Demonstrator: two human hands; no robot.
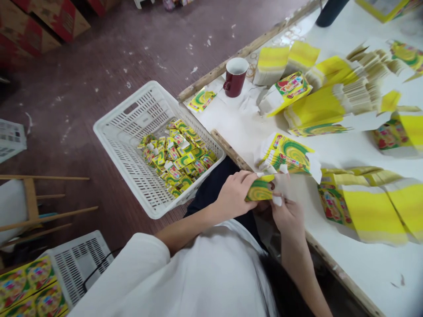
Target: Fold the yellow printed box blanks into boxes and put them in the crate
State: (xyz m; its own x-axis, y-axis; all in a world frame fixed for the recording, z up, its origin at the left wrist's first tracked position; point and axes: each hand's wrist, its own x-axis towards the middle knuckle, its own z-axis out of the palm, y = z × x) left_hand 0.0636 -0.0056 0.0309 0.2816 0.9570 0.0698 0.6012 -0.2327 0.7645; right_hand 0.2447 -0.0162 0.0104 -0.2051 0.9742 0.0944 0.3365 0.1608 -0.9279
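My left hand (235, 196) is wrapped round a small yellow and green carton (259, 189), held above my lap by the table's edge. At the carton's right end are the fingers of my right hand (288, 211), pressed together by a white flap or paper piece. Whether they grip it is hard to tell. Just beyond the hands, a fanned stack of flat printed cartons (291, 154) lies on the white table (350, 152). Left of my left hand stands a white plastic basket (124, 149) with many small folded cartons (178, 154) in it.
On the table are a dark red mug (234, 81), piles of yellow flat cartons (313, 105), larger yellow bundles (373, 211) and a dark cylinder (330, 12). A wooden strip (228, 149) edges the table. A stool (31, 198) and another crate (79, 259) stand at the left.
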